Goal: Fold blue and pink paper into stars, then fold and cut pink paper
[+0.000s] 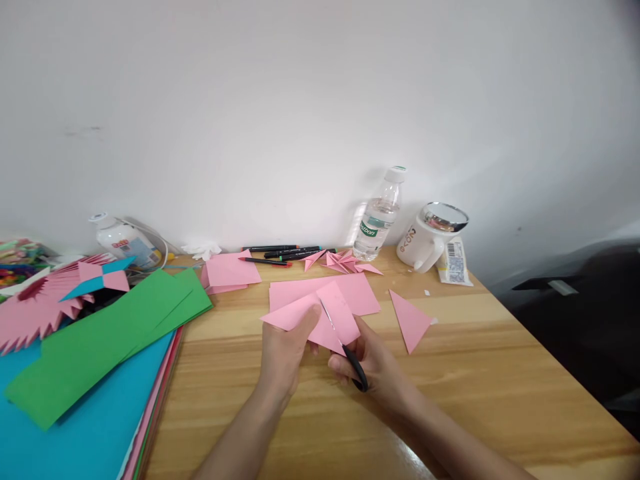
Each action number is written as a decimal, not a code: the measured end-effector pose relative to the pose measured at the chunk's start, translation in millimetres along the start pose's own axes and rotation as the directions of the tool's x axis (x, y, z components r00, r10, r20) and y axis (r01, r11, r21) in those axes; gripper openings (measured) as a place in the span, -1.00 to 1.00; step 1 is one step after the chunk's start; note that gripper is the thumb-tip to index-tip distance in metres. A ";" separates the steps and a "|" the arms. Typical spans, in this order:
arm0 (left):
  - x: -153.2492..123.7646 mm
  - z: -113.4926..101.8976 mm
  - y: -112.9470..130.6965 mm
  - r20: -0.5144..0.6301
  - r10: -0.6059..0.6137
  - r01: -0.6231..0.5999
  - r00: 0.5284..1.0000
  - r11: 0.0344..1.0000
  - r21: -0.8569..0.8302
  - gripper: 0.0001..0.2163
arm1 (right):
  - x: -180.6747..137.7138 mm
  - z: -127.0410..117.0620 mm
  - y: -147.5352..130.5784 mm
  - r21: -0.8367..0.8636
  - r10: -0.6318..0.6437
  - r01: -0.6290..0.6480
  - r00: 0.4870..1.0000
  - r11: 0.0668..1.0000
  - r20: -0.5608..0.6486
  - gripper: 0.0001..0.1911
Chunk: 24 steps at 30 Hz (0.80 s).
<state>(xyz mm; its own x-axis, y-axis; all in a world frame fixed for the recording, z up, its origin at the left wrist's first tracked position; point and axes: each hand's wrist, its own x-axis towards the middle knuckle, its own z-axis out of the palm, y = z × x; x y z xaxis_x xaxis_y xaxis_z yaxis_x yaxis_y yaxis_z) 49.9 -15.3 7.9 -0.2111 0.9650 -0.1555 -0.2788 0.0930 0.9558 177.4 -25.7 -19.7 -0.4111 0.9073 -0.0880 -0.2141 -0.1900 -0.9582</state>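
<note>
My left hand [284, 353] is closed on a pink sheet of paper [300, 313], holding it up over the wooden table [475, 373]. My right hand [373, 363] grips black-handled scissors [345, 350] whose blades run into the pink sheet from its near edge. A second pink sheet [360, 290] lies flat just behind. To the right of my hands a cut pink triangle [411, 321] rests on the table.
Green paper strips [110, 333] and a stack of blue sheets [85, 427] lie on the left, with folded pink shapes [35, 310]. Along the wall stand markers [283, 252], small pink folded pieces [343, 261], a water bottle [377, 217], a white mug [425, 240] and a glue bottle [123, 240].
</note>
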 end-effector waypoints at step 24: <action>0.7 0.9 3.5 -0.128 -0.016 0.002 0.992 0.994 -0.110 -0.70 | 0.0 -3.6 3.1 0.057 0.045 -0.045 0.999 0.997 0.002 -0.27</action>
<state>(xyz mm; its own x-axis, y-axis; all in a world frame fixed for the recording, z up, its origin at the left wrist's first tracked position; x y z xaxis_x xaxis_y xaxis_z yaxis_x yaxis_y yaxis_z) 49.6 -14.1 11.4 -0.3250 0.9239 -0.2019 -0.3810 0.0675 0.9221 179.9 -25.0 -23.7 -0.4217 0.8973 -0.1303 -0.2453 -0.2512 -0.9363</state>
